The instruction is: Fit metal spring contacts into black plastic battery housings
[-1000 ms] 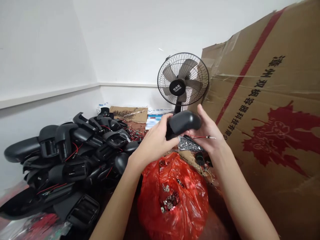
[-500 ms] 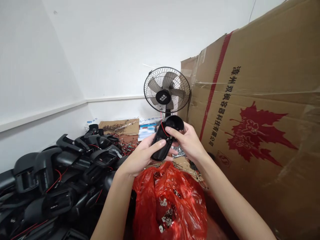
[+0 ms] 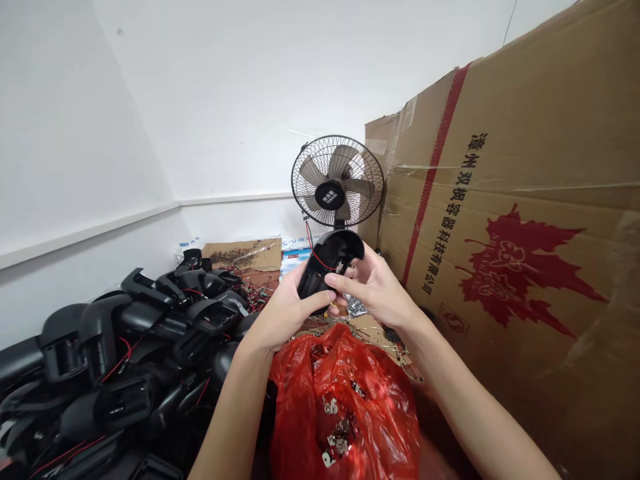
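A black plastic housing (image 3: pixel 327 257) with a curved, hooded upper end is held between both hands in front of the fan. My left hand (image 3: pixel 290 303) grips its lower left side, thumb across the front. My right hand (image 3: pixel 370 287) is closed round the right side, its thumb pressing on the front near the left thumb. A red wire (image 3: pixel 309 233) rises from the housing and loops up at its left. Small metal parts show inside the hood. Below the hands lies an open red plastic bag (image 3: pixel 395 413) with small metal pieces (image 3: pixel 340 440) in it.
Many similar black housings (image 3: pixel 120 320) with red wires are heaped at the left. A black fan (image 3: pixel 337 183) stands behind the hands. A large cardboard box (image 3: pixel 540 167) fills the right side. Cardboard (image 3: pixel 265 255) and loose wired parts (image 3: pixel 255 293) lie at the back.
The right thumb has slid down the housing toward the left thumb. The housing has tilted slightly, and its red wire now stands out to the left. The view has shifted a little.
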A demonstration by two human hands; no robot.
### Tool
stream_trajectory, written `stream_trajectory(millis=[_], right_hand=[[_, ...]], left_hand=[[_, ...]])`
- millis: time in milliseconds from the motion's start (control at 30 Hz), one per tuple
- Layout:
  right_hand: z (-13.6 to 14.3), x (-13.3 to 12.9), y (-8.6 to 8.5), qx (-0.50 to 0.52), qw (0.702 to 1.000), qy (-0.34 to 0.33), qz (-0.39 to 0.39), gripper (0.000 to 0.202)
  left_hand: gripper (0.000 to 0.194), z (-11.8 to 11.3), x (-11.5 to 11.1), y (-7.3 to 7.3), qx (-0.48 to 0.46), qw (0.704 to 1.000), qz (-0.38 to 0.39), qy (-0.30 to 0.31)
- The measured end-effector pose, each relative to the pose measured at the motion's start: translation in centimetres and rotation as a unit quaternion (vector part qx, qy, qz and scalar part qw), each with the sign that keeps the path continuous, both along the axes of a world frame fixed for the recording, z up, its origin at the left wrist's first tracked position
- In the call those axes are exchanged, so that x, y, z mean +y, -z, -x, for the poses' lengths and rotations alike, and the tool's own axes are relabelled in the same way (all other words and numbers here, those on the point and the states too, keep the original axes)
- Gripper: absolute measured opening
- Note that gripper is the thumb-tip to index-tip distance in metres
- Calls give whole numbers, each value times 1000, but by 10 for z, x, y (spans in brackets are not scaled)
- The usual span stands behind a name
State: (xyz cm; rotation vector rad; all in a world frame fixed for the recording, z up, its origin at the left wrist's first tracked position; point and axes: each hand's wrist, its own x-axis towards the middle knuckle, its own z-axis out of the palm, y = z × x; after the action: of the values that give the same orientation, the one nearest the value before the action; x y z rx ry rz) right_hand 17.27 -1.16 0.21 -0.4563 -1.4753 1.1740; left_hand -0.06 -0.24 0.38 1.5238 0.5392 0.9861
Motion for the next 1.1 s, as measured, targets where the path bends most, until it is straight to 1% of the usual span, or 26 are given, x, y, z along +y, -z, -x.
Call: stream_trajectory(millis=[133, 300, 433, 533, 600, 700, 767, 833, 867, 900, 933, 967, 1000, 1033, 1067, 1100], right_hand=[[3, -5, -4, 5, 1000, 10, 8, 51], [6, -7, -3, 13, 1000, 12, 2, 51], [7, -7, -2, 14, 1000, 19, 7, 52], [4, -4, -2, -7, 1000, 23, 8, 49], [-1, -2, -3, -36, 998, 44, -20, 48], [-10, 1, -3, -88, 993, 54, -56, 60], [-16, 5, 0, -128, 989, 62, -45, 66], [-18, 8, 5, -178, 981, 75, -30, 60], [-17, 9, 8, -213, 974, 65, -28, 52], [-15, 10, 12, -255, 966, 36, -30, 43], [-11, 10, 15, -300, 953, -10, -37, 33], [-5, 9, 19, -346, 935, -67, -46, 25], [2, 9, 24, -393, 910, -121, -58, 17], [11, 7, 28, -437, 882, -162, -70, 10], [19, 6, 33, -482, 853, -184, -85, 6], [27, 5, 39, -528, 822, -189, -101, 9]], left_hand=[[46, 1, -3, -5, -4, 1000, 7, 5], [47, 4, -7, -10, -17, 1000, 26, 6], [47, 4, -7, -10, -20, 999, 28, 13], [46, 4, -5, -7, -6, 1000, 25, 11], [49, 5, -3, -6, 4, 1000, 12, -7], [44, 8, 4, -3, -6, 998, 4, -58], [42, 12, 9, -2, -26, 994, 5, -103], [43, 16, 14, -1, -23, 987, -15, -158], [44, 18, 16, 0, -10, 983, -31, -180], [45, 18, 17, 0, 6, 980, -44, -195], [47, 19, 18, 0, 19, 978, -52, -201], [49, 18, 19, 1, 24, 978, -57, -201], [51, 17, 19, 1, 21, 978, -57, -200], [52, 16, 20, 1, 12, 978, -56, -200], [52, 14, 20, 1, 0, 978, -55, -202], [52, 13, 20, 1, -10, 977, -56, -206]])
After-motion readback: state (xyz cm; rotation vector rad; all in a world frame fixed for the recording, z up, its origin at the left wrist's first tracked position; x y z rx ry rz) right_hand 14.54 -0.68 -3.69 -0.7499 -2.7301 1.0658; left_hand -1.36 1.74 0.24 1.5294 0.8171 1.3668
